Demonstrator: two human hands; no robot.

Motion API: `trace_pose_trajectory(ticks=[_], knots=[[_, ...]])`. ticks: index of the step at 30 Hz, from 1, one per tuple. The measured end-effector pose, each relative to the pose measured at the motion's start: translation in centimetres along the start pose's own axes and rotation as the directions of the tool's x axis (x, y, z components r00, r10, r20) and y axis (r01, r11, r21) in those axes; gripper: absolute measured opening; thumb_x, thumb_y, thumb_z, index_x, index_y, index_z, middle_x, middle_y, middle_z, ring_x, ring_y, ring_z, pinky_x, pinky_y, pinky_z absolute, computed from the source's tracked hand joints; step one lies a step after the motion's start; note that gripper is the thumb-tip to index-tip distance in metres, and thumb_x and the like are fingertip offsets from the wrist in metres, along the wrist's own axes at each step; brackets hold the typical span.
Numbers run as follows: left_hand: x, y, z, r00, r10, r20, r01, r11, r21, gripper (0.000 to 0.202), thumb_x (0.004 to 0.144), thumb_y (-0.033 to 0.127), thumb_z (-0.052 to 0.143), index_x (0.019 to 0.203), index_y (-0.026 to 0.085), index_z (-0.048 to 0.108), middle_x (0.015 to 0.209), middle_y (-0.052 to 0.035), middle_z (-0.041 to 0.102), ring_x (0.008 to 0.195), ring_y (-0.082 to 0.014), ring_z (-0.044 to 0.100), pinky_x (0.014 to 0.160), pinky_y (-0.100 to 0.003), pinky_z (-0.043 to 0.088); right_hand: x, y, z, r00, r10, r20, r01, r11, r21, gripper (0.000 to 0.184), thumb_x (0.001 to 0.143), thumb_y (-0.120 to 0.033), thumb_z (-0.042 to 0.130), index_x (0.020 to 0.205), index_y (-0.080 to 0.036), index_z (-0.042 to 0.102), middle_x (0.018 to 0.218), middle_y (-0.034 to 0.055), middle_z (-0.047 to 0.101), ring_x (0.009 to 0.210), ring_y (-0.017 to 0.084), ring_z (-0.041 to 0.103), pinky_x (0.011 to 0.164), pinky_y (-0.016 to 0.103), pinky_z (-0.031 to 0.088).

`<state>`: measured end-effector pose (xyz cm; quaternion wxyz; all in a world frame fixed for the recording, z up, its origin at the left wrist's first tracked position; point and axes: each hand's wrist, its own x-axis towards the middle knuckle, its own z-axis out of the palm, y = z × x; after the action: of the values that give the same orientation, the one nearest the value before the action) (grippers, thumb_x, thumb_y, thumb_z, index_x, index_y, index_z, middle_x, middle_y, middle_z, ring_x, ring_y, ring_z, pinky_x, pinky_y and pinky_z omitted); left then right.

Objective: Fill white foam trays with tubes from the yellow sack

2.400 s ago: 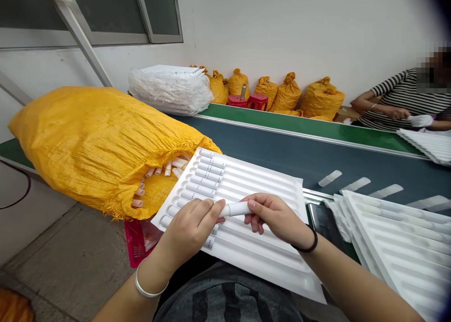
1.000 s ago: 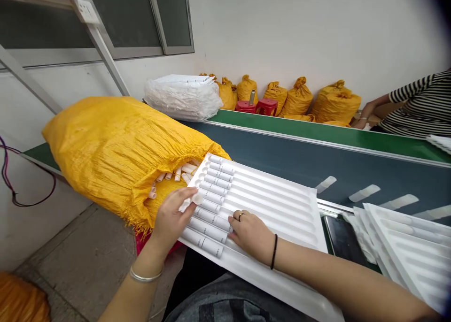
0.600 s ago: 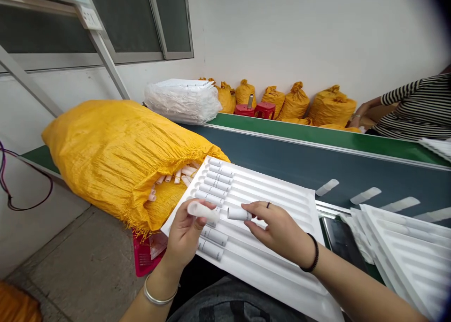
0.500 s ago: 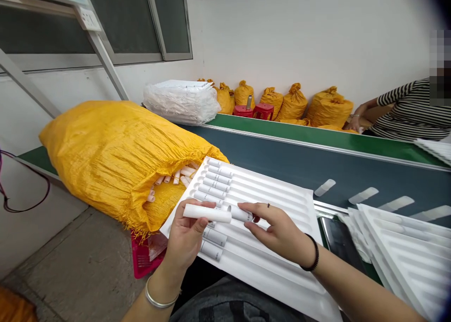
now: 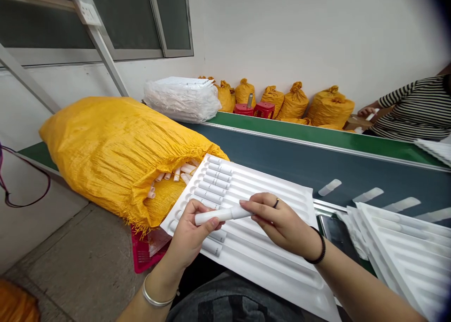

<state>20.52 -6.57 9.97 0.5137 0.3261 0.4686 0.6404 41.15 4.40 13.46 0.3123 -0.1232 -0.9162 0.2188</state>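
My left hand is closed round a plain white tube, holding it nearly level above the tray. My right hand pinches a short white cap, which meets the tube's right end. How far the cap sits over the tube I cannot tell. Beneath both hands lies a white grooved tray, tilted, its near edge by my lap. Short printed white cylinders rest along its left side, one per groove. To the left, a yellow woven sack gapes, showing loose white tubes inside.
Several white tubes lie on the dark conveyor belt. More white trays are stacked at right, beside a dark phone-like object. A red basket stands below the sack. Across the belt sits a person in stripes.
The cap in my right hand has come against the end of the tube; before, they were slightly apart and out of line. The person opposite has raised a hand holding something white.
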Motion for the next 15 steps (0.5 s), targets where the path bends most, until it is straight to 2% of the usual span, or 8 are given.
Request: trace_pose_trajectory(ticks=[2,3,6,8,12,15], knots=[[-0.2,0.2,-0.2,0.998,-0.040,0.044,0.030,0.977,0.213,0.026,0.080,0.034,0.069,0.089,0.021,0.048,0.073,0.0036,0.062,0.067,-0.0106,0.061,0.064,-0.021,0.046,0.0,0.0,0.1,1.000,-0.004,0.028,0.005,1.000,-0.030,0.039,0.093,-0.012,0.045,0.130,-0.024,0.052,0.107,0.0103,0.059,0.100,0.020,0.058,0.084,0.036,0.052],[-0.3,0.3,-0.4,0.997,-0.036,0.074,0.010,0.947,0.322,0.023,0.082,0.036,0.066,0.092,0.021,0.051,0.073,0.0032,0.061,0.066,-0.0110,0.059,0.063,-0.022,0.044,0.0,0.0,0.2,0.999,0.013,0.046,-0.012,1.000,-0.016,0.038,0.093,-0.013,0.046,0.129,-0.023,0.052,0.107,0.0104,0.060,0.100,0.020,0.058,0.085,0.037,0.052],[-0.4,0.5,-1.1,0.982,0.091,0.164,-0.167,0.820,0.548,0.020,0.086,0.035,0.061,0.100,0.021,0.058,0.081,0.0004,0.059,0.072,-0.0136,0.056,0.064,-0.024,0.043,-0.1,0.1,0.2,0.990,0.100,0.101,-0.109,0.991,0.084,0.032,0.093,-0.017,0.048,0.124,-0.022,0.053,0.104,0.0094,0.063,0.094,0.019,0.060,0.082,0.034,0.052],[-0.5,0.5,-1.4,0.960,0.191,0.203,-0.276,0.749,0.602,0.017,0.088,0.032,0.058,0.102,0.022,0.058,0.084,-0.0005,0.058,0.077,-0.0151,0.056,0.068,-0.025,0.044,-0.1,0.2,0.2,0.984,0.140,0.113,-0.155,0.979,0.135,0.029,0.093,-0.019,0.049,0.122,-0.021,0.053,0.101,0.0085,0.064,0.087,0.017,0.061,0.077,0.031,0.052],[-0.8,-0.3,-1.6,0.912,0.328,0.245,-0.408,0.671,0.620,0.016,0.089,0.024,0.056,0.105,0.024,0.055,0.089,-0.0013,0.059,0.083,-0.0158,0.058,0.072,-0.024,0.047,0.0,0.3,0.3,0.983,0.162,0.086,-0.175,0.970,0.167,0.027,0.094,-0.024,0.049,0.119,-0.020,0.056,0.100,0.0084,0.066,0.082,0.016,0.061,0.075,0.030,0.050],[-0.9,-0.8,-1.5,0.841,0.451,0.298,-0.525,0.548,0.652,0.026,0.087,0.018,0.058,0.112,0.024,0.052,0.097,-0.0033,0.061,0.091,-0.0176,0.060,0.079,-0.026,0.048,0.0,0.3,0.7,0.966,0.240,0.092,-0.254,0.947,0.199,0.025,0.095,-0.031,0.048,0.113,-0.019,0.060,0.094,0.0074,0.066,0.077,0.015,0.060,0.070,0.028,0.050]])
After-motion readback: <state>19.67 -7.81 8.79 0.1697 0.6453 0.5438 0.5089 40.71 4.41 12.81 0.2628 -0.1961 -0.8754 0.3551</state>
